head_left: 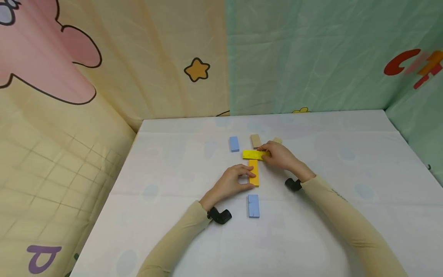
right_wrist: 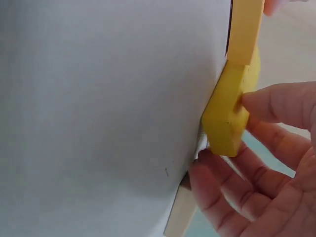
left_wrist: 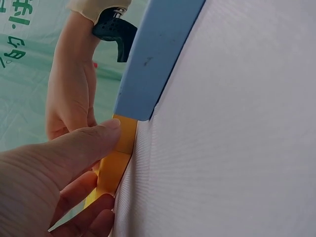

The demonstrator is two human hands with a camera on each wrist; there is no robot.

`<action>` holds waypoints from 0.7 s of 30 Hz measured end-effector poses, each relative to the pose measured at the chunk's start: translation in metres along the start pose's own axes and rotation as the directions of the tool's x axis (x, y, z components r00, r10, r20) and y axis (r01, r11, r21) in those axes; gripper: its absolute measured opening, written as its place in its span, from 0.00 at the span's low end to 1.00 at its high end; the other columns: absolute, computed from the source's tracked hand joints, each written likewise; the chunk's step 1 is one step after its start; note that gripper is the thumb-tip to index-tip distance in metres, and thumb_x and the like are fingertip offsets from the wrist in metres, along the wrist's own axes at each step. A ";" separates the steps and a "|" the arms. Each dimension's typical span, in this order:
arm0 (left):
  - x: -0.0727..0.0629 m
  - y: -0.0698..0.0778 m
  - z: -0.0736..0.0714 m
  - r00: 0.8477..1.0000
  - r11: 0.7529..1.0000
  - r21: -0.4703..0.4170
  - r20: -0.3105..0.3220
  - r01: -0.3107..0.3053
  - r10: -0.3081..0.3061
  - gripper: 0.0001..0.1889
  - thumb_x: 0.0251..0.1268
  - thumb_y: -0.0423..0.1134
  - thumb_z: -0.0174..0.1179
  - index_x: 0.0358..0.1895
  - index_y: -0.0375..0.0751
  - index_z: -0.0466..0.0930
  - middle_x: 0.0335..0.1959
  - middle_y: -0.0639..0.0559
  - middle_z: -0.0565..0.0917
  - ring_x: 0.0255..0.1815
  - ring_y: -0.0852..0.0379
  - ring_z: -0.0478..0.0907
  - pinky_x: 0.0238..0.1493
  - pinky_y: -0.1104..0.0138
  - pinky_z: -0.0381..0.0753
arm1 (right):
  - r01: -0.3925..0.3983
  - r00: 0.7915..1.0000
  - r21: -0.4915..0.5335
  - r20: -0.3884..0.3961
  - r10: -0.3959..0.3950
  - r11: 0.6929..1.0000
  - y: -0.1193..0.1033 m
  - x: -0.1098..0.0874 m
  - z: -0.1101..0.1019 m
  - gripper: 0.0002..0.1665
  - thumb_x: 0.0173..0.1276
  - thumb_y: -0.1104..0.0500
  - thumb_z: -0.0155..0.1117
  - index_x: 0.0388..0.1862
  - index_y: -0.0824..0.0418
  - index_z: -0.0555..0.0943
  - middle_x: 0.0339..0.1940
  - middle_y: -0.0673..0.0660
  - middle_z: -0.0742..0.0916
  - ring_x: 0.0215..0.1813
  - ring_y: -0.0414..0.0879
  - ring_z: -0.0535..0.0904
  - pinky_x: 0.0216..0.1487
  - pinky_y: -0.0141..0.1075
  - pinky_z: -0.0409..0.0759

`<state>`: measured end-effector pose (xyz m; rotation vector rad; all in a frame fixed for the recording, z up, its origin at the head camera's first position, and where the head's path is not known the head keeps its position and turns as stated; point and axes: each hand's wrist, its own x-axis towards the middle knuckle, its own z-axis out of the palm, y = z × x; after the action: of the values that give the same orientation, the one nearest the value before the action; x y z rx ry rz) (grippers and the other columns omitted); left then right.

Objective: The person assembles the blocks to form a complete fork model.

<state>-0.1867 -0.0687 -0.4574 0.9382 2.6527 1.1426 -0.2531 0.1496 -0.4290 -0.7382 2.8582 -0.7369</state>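
A yellow block [head_left: 251, 154] lies crosswise on the white table. My right hand [head_left: 278, 157] holds its right end, with the thumb on the near side and fingers around the far side. Just below it, an orange block [head_left: 255, 164] points toward me, its far end against or very near the yellow block. My left hand [head_left: 229, 181] grips that orange block from the left; its thumb [left_wrist: 98, 138] is at the near end. Nearer to me lies a blue block [head_left: 253, 207], apart from the orange one and large in the left wrist view.
Beyond the hands, another blue block [head_left: 234, 144] and a wooden block [head_left: 255, 141] lie on the table [head_left: 194, 161]. A second wooden block [head_left: 277, 140] is partly hidden behind the right hand. Printed curtains [head_left: 166, 57] hang around the table.
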 end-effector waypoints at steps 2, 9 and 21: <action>0.001 0.000 0.000 1.000 1.000 -0.006 -0.003 -0.006 0.006 0.16 0.54 0.42 0.71 0.47 0.43 0.84 0.57 0.53 0.78 0.59 0.59 0.70 0.61 0.68 0.65 | 0.006 1.000 -0.041 0.006 -0.006 0.999 0.000 -0.001 -0.001 0.19 0.63 0.65 0.61 0.54 0.67 0.80 0.45 0.61 0.81 0.42 0.52 0.75 0.46 0.46 0.76; 0.002 -0.002 0.000 1.000 0.999 -0.038 -0.018 -0.012 0.012 0.17 0.53 0.42 0.71 0.46 0.43 0.85 0.56 0.53 0.79 0.59 0.60 0.71 0.60 0.69 0.65 | 0.036 0.999 -0.088 0.018 -0.034 0.996 -0.001 -0.002 -0.004 0.23 0.59 0.69 0.65 0.55 0.71 0.78 0.46 0.64 0.81 0.45 0.54 0.75 0.49 0.48 0.74; 0.002 -0.005 0.003 0.999 0.999 -0.046 -0.024 -0.023 0.022 0.16 0.53 0.42 0.71 0.46 0.42 0.85 0.57 0.53 0.78 0.59 0.59 0.71 0.60 0.69 0.65 | 0.092 0.996 -0.051 0.010 -0.092 0.994 -0.003 0.000 0.002 0.21 0.61 0.70 0.65 0.55 0.71 0.78 0.48 0.65 0.81 0.45 0.55 0.75 0.51 0.47 0.75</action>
<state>-0.1895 -0.0680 -0.4627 0.9545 2.6283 1.2211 -0.2515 0.1459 -0.4292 -0.8833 2.8626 -0.6726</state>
